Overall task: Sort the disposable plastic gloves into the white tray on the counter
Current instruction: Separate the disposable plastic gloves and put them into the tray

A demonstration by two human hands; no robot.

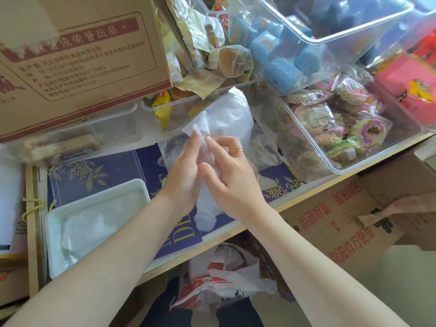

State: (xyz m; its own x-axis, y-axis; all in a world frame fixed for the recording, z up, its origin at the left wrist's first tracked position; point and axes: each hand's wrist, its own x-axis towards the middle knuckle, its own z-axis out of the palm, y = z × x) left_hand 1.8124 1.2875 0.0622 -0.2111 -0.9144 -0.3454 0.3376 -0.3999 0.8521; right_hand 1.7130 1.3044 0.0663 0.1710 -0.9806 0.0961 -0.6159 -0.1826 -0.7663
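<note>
A clear disposable plastic glove (207, 208) hangs between my two hands over the counter. My left hand (185, 175) pinches its upper part with thumb and fingertips. My right hand (227, 175), wearing a gold ring, grips the same glove from the right. Just behind my fingers a white plastic bag (228, 116) stands up, its contents unclear. The white tray (53, 223) sits at the lower left of the counter, with clear plastic gloves (89, 230) lying flat inside it. The tray is about a hand's width left of my left wrist.
A large cardboard box (77, 57) stands at the back left. Clear bins of wrapped snacks (342, 128) fill the right. A dark blue printed box (106, 168) lies under the tray. Below the counter edge are cardboard cartons (349, 220) and a red-and-white plastic bag (224, 279).
</note>
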